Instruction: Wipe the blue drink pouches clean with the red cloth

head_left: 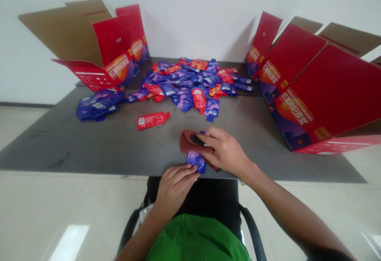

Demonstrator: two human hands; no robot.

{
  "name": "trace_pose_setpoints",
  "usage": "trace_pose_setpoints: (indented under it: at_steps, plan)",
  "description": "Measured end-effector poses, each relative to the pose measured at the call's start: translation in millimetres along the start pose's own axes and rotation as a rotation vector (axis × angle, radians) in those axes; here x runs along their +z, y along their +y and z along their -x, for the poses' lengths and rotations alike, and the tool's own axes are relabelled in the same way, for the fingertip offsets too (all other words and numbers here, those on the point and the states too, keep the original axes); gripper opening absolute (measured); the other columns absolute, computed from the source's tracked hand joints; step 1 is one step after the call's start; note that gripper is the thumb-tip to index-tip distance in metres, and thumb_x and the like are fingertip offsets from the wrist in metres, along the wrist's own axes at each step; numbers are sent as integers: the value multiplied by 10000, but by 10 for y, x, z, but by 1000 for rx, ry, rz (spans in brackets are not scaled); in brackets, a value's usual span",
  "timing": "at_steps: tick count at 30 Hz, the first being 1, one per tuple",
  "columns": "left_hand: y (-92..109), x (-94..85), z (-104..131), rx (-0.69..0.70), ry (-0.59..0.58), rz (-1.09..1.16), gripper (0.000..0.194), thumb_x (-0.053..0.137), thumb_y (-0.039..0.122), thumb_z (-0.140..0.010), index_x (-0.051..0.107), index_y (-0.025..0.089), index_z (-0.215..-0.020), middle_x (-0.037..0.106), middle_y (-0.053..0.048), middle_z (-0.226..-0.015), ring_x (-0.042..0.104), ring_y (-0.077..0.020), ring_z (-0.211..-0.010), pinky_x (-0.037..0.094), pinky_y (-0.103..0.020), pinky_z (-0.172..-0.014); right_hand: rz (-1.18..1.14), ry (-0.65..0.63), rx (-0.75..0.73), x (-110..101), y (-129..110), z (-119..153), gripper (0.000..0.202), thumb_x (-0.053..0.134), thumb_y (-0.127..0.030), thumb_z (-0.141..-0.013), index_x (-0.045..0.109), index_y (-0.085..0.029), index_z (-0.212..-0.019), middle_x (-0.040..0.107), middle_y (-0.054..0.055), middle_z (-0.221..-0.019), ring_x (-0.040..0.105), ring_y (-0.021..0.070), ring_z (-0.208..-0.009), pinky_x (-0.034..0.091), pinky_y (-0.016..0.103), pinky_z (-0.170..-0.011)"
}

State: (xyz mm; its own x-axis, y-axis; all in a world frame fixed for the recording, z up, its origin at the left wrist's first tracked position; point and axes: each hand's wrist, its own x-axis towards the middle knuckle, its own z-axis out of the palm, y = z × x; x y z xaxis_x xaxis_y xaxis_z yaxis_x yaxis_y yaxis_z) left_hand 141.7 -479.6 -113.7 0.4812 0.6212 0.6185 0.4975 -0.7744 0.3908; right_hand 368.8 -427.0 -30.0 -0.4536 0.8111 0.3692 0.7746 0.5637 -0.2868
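Pouch [195, 162] near table's [242, 138] front edge.

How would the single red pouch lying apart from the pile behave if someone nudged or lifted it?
The red pouch lies flat on the gray table, so a nudge would probably slide it, not roll or tip it. Its thin, packet-like shape suggests it is light and somewhat bendy. Lying so low, it may be fiddly to get fingertips under.

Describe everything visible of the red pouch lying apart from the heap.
The red pouch is flat and looks like plastic film, with small white print, a barcode at its left end and a narrow neck at its right. It lies slightly slanted on the grey table, which alone touches it. I can't tell if it's sealed.
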Motion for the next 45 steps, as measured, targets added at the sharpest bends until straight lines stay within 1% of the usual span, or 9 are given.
trace_pose_setpoints:
  at_steps: [3,10,17,24,31,35,39,43,45]
  plan:
    - [-10,-2,11,-1,-2,-13,158,668,188,-979,742,241,-1109,787,16,-1125,723,-186,-992,517,-369,-910,-33,-111,-93,136,-130,103,354,620,-355,-987,687,-219,-1307,640,72,-1031,609,205,-942,497,307,-803]
    - [4,-11,-10,1,17,15,162,673,176,-972,749,237,-1102,783,5,-1158,718,-185,-1079,526,-360,-935,72,-12,91,110,294,-162,350,626,-347,-993,696,-204,-1304,633,60,-958,605,193,-886,471,294,-763]
    - [3,-14,3,-15,-4,-21,146,676,194,-974,758,247,-1082,792,17,-1105,724,-187,-977,524,-369,-911,-61,-148,-69,152,-222,129,346,593,-329,-999,672,-241,-1324,643,64,-1045,600,195,-924,489,306,-790]
    - [12,-23,-25,-1,8,13,156,683,174,-966,751,234,-1094,783,0,-1159,721,-190,-1079,533,-364,-930,102,-44,101,133,315,-196,364,615,-371,-1000,689,-221,-1322,628,62,-963,600,189,-881,461,280,-748]
    - [10,-25,-14,-10,7,-28,138,665,210,-985,756,255,-1079,797,12,-1082,732,-183,-955,534,-368,-886,-63,-120,-74,110,-231,160,331,595,-329,-1000,687,-208,-1293,637,65,-1017,603,191,-906,487,299,-775]
    - [14,-29,-28,-5,5,2,149,671,194,-979,750,245,-1095,789,-2,-1142,732,-192,-1039,542,-367,-905,-52,-82,51,242,84,50,349,615,-359,-1001,685,-222,-1314,640,56,-992,616,177,-884,481,277,-764]
    - [15,-24,-31,0,8,9,162,679,183,-972,746,241,-1107,786,-6,-1157,732,-198,-1067,544,-374,-920,115,-30,130,116,443,-204,361,641,-352,-985,696,-213,-1313,637,67,-968,613,199,-879,466,291,-742]
    - [6,-15,-10,-3,4,-1,157,666,194,-980,752,244,-1103,788,-9,-1144,730,-203,-1056,544,-376,-910,21,9,55,-27,100,-34,376,598,-377,-1009,664,-223,-1346,640,65,-980,611,195,-887,486,307,-773]
    - [-1,-11,6,-8,13,-23,144,667,201,-979,758,250,-1080,797,-4,-1093,733,-203,-993,541,-374,-883,-54,-75,-24,7,-139,138,355,604,-348,-1002,666,-230,-1330,653,69,-1041,618,199,-931,501,314,-806]
